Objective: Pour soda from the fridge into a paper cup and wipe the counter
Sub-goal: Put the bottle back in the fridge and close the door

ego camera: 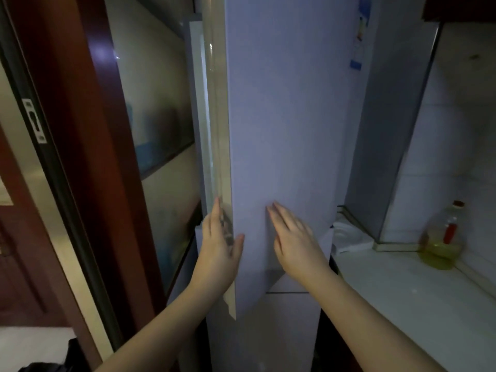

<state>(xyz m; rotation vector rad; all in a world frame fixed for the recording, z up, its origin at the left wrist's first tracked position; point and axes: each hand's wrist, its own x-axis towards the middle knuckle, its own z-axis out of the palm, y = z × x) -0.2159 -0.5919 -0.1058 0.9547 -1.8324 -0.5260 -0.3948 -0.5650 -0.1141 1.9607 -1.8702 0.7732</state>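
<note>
A tall pale grey fridge stands straight ahead. Its upper door [281,116] is swung slightly ajar, showing its white inner edge on the left. My left hand [220,245] wraps around that free edge, fingers behind it and thumb on the front. My right hand [292,240] lies flat on the door's front face with fingers stretched out. The fridge's inside is hidden by the door. No soda or paper cup is in view.
A white counter [418,296] runs along the right, with a bottle of yellow oil [442,242] near the tiled wall and a white object [349,237] beside the fridge. A dark red door frame [88,157] and glass panel stand close on the left.
</note>
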